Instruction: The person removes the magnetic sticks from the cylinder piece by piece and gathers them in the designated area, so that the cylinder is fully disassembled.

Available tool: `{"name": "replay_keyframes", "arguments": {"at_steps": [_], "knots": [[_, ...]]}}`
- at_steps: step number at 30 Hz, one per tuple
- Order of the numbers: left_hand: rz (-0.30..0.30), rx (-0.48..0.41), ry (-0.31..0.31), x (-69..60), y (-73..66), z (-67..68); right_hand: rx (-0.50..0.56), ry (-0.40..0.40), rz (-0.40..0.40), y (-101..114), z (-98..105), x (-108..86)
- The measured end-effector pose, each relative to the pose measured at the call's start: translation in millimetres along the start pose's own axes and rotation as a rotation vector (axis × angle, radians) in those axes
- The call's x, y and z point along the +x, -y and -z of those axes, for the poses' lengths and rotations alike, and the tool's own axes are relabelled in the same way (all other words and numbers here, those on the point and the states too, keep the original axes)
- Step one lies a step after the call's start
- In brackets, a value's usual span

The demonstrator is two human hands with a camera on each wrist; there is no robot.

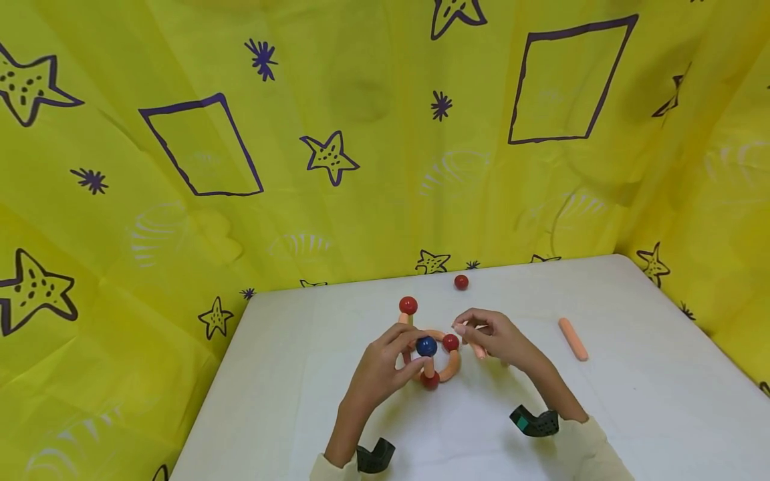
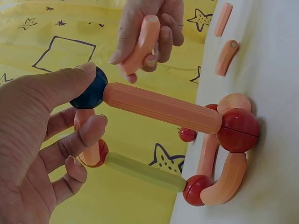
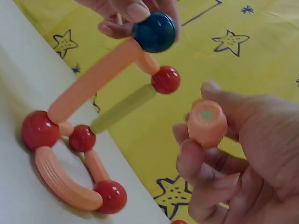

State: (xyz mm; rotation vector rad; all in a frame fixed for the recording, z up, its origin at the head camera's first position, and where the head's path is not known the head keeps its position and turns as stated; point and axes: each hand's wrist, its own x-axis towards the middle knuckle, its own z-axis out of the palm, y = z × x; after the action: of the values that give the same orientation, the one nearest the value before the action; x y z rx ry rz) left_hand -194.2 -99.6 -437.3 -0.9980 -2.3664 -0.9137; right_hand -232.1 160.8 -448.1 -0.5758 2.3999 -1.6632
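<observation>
A frame of orange sticks, one green stick [image 2: 145, 171] and red balls [image 2: 238, 129] stands on the table, with a blue ball [image 1: 426, 346] at one upper corner. My left hand [image 1: 381, 364] holds the blue ball between thumb and fingers. From that ball a straight orange stick [image 2: 163, 107] runs down to a red ball on the base. Curved orange sticks [image 3: 67, 179] join the base balls into a ring. To the right, apart from the frame, my right hand [image 1: 499, 339] pinches a short curved orange stick [image 2: 142, 44]; its end faces the right wrist camera.
A loose red ball [image 1: 461, 282] lies near the table's back edge. A straight orange stick [image 1: 573, 339] rests on the white table [image 1: 265, 374] to the right. Another orange stick [image 2: 227, 57] lies near it. A yellow patterned cloth [image 1: 373, 220] hangs behind.
</observation>
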Motion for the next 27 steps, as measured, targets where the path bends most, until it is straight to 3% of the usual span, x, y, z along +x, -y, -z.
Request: {"name": "replay_keyframes", "arguments": {"at_steps": [4,8,13,27], "knots": [[0.030,-0.005,0.022,1.1,-0.3,0.1,-0.087,-0.121,-0.140,-5.4,12.7,-1.6],[0.037,-0.003,0.021,1.4,-1.0,0.4,-0.217,-0.183,-0.203,-10.3,23.8,-4.7],[0.032,0.014,0.010,1.0,-1.6,0.4,-0.328,-0.235,-0.229,-16.0,33.5,-9.5],[0.047,0.021,0.025,0.8,-2.0,0.3,-0.437,-0.292,-0.338,-37.2,46.1,-20.9]]}}
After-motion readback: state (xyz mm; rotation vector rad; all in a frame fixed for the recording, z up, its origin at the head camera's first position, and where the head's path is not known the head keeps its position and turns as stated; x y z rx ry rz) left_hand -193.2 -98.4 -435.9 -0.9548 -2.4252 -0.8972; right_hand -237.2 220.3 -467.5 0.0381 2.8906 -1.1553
